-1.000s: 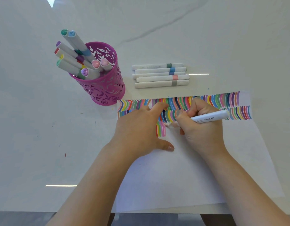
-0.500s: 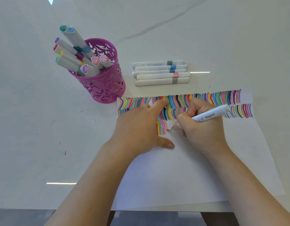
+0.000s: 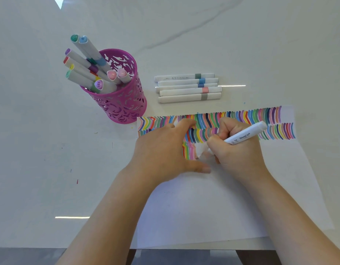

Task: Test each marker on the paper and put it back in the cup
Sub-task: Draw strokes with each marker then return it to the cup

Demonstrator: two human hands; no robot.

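White plastic marker (image 3: 243,135), light and stiff by the look of it, sits pinched low on its barrel in the right hand (image 3: 236,148), tip on the paper (image 3: 213,203) just left of those fingers. Left hand (image 3: 163,150) presses flat, fingers spread; the cup (image 3: 119,104) lies beyond it.

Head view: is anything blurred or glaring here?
In the head view, the tip of the white marker in the right hand is motion-smeared; two bright light streaks glare on the glossy white marble table; the pink perforated cup looks sharp.
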